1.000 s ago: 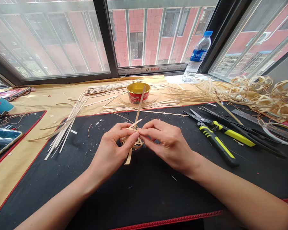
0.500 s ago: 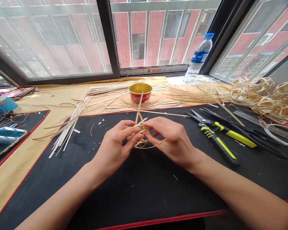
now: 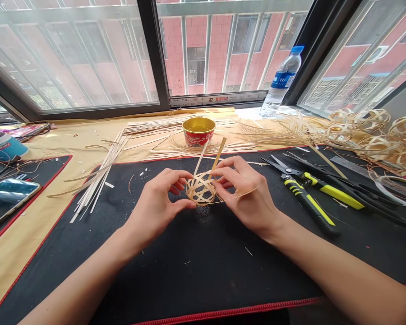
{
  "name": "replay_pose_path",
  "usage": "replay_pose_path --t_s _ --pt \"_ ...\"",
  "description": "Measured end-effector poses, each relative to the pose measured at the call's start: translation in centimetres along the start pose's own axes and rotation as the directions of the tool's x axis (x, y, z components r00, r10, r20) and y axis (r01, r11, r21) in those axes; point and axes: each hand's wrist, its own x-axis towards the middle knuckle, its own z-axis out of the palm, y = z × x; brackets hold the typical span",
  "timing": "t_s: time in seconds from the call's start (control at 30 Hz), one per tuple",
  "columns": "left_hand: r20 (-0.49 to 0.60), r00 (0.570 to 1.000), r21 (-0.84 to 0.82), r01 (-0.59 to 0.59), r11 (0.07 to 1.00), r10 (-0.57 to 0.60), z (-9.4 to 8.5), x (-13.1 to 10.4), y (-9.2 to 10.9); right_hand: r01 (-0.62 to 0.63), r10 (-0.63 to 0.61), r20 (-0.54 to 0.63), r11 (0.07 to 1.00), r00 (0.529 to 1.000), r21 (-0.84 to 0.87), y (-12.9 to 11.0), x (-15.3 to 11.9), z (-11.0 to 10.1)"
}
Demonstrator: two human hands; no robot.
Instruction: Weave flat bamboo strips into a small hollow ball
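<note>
A small, openwork ball of pale woven bamboo strips (image 3: 200, 189) is held just above the black mat with red edging (image 3: 189, 271), in front of the red-and-gold cup (image 3: 198, 131). Two loose strip ends stick up from its top toward the cup, and one thin strip trails off to its right.

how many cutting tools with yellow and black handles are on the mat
2, both right of the hands on the black mat: the nearer shears and the longer pair just behind; more may hide among the dark tools at the far right.

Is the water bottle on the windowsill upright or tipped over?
Upright. The water bottle stands on its base on the sill, blue cap at the top.
</note>
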Motion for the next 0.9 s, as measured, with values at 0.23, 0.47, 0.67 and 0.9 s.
replay_pose_path --t_s 0.23,0.47,0.67,0.9 --pt "0.043 0.996 -0.157 0.085 0.984 -0.08 -0.18 0.13 0.28 -0.052 0.053 -0.019 0.997 0.998 0.051 0.13 -0.31 0.28" --pt "-0.073 0.996 -0.009 -0.061 0.998 0.06 -0.27 0.27 0.37 0.028 -0.028 -0.015 0.999 0.999 0.014 -0.31 -0.17 0.04" --pt "-0.034 0.997 -0.025 -0.074 0.997 0.074 -0.04 0.49 0.3 0.18 -0.18 0.012 0.981 0.984 -0.069 -0.57 -0.29 -0.19" --pt "0.12 0.992 -0.182 0.044 0.982 -0.022 -0.87 0.83 0.33 0.23 -0.231 0.009 0.965 0.973 -0.123 -0.8 -0.43 -0.11"
